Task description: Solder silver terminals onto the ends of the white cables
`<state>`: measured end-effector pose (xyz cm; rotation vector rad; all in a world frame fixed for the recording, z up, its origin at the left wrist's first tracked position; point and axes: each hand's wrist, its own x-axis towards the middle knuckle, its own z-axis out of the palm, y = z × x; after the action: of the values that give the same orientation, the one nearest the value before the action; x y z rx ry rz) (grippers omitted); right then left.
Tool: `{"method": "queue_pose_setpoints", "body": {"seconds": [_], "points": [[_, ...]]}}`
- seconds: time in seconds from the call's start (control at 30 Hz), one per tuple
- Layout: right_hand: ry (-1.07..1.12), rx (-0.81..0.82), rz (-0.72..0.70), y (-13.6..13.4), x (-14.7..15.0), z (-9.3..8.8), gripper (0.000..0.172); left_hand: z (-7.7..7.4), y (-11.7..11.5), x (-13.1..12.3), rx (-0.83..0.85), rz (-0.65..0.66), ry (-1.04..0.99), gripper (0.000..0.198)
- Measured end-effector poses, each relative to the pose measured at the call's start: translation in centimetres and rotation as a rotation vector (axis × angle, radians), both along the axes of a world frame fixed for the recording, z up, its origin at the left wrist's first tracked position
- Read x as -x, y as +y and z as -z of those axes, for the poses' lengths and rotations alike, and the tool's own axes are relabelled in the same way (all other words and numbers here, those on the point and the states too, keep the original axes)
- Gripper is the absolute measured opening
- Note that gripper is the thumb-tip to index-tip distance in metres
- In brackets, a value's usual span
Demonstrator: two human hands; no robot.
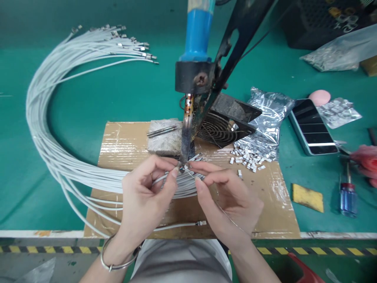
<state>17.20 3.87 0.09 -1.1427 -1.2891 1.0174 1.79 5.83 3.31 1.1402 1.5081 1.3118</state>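
Two hands meeting at the tip of a clamped iron.

On green table (123, 90), wide loop of thin white cables (44, 129) swept round the left, far ends kept clear, near ends fed across brown cardboard sheet (126, 145), likely there to shield the surface. Blue-handled soldering iron (196, 39) fixed tip-down in black metal stand (235, 39), leaving both hands free; small black grilled fan (219, 131) just behind, seemingly for fumes. Under the tip, left hand (144, 196), fingers closed on one white cable end (161, 179); right hand (232, 200), fingers pinched on thin silver wire (219, 208), aimed at the same spot. Scatter of small white metal pieces (247, 157) near the right hand, within reach.
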Motion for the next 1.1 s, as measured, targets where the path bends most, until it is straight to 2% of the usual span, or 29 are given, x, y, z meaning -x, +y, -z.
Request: {"method": "queue_pose_setpoints", "body": {"seconds": [0.57, 1.1], "points": [[-0.015, -0.008, 0.015, 0.04, 0.10, -0.27, 0.023, -0.09, -0.12, 0.22, -0.026, 0.006, 0.020, 0.019], [-0.007, -0.008, 0.021, 0.13, 0.21, -0.24, 0.021, 0.06, -0.65, 0.42, 0.031, 0.044, 0.045, 0.019]]}}
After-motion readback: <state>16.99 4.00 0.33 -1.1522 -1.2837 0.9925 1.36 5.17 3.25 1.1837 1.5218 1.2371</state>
